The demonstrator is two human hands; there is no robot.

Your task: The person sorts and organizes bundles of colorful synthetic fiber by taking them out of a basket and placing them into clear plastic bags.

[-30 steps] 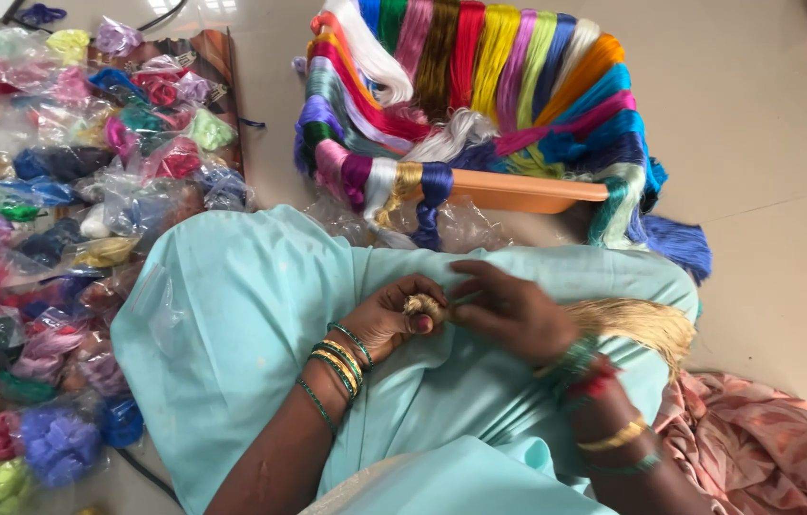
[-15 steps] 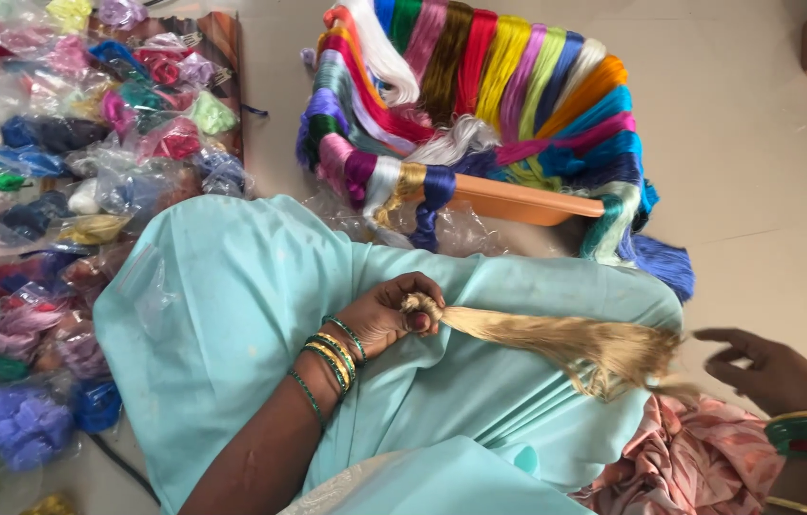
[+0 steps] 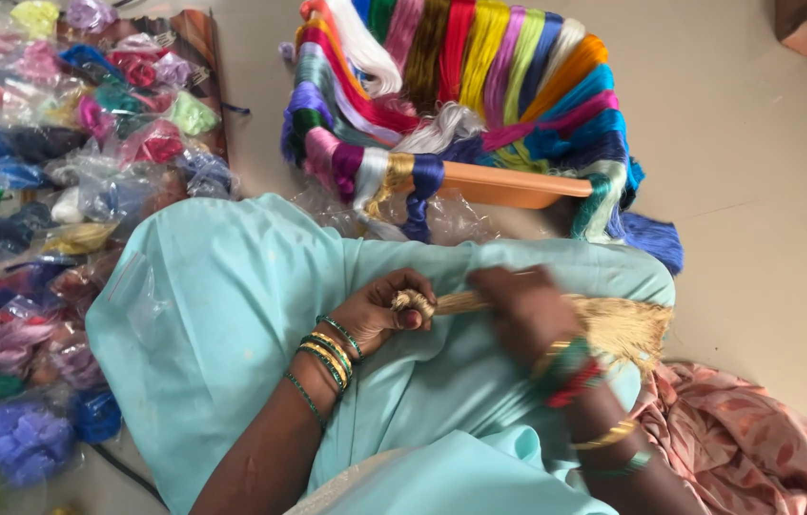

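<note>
I sit on the floor with light blue cloth (image 3: 232,315) over my lap. My left hand (image 3: 379,313) is closed around the bound head of a golden thread tassel (image 3: 627,329) that lies across my lap. Its loose fringe fans out to the right. My right hand (image 3: 522,310) is blurred with motion and rests on the tassel's strands just right of my left hand. Both wrists carry several bangles.
An orange tub (image 3: 508,186) draped with many coloured thread skeins (image 3: 480,76) stands in front of my knees. Many clear bags of coloured thread (image 3: 31,219) cover the floor at the left. A pink patterned cloth (image 3: 756,448) lies at the lower right.
My right hand, which had swung out to the far right past the fringe, has come back onto the tassel near my left hand. The left hand kept its hold.
</note>
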